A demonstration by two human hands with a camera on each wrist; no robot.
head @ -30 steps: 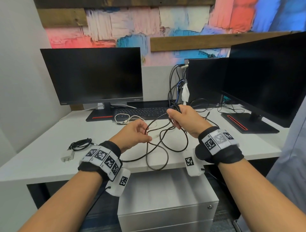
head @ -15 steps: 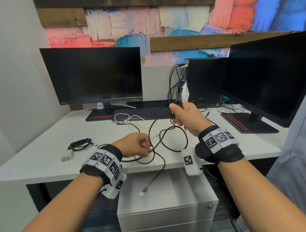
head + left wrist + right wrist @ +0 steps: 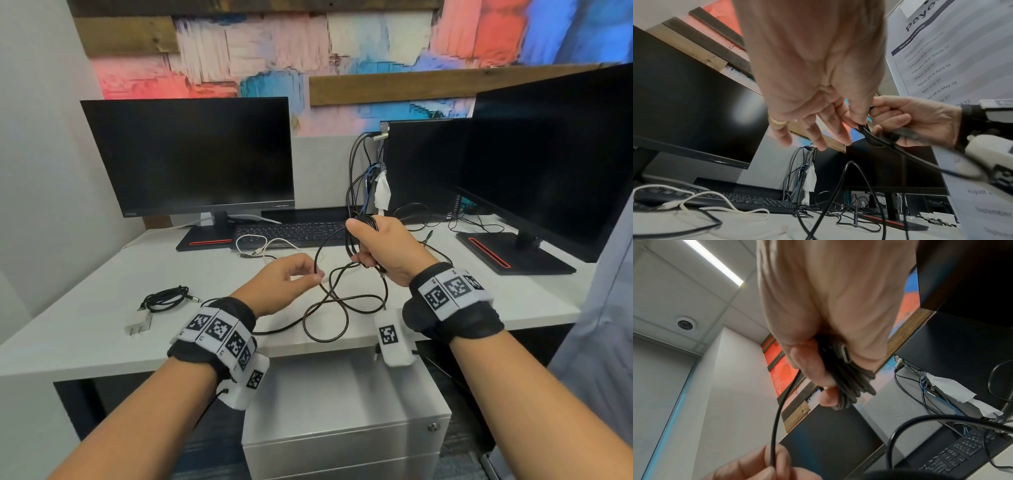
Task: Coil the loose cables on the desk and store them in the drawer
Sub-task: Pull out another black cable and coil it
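My right hand [image 3: 383, 246] has its grip closed tight round a bunch of loops of the black cable [image 3: 342, 301]; in the right wrist view the gathered turns [image 3: 851, 382] sit between my thumb and curled fingers, with a flat plug end tucked against the palm. From that bundle one strand arcs down and left to my left hand [image 3: 284, 281], which pinches it lightly between thumb and forefinger. The left wrist view shows the other fingers [image 3: 818, 129] of that hand spread loose and straight, a ring on one of them, so only the pinch holds the strand [image 3: 875, 138]. Both hands hover above the front part of the tabletop [image 3: 85, 329].

The rest of the black cable hangs from my hands in slack loops that lie on the tabletop between my wrists, one loop reaching past the front edge. Directly below that edge stands the drawer unit [image 3: 346, 438], its drawers closed.

Further out to my left lies a small coiled black cable [image 3: 166, 298], touching a white charger plug [image 3: 137, 323] just beside it. Behind my left hand a white cable [image 3: 270, 245] lies loose in front of the keyboard [image 3: 291, 231]. A dark monitor [image 3: 191, 154] stands at the back left, and two more dark screens [image 3: 548, 154] at the right, with a cluster of hanging wires [image 3: 363, 178] between them.
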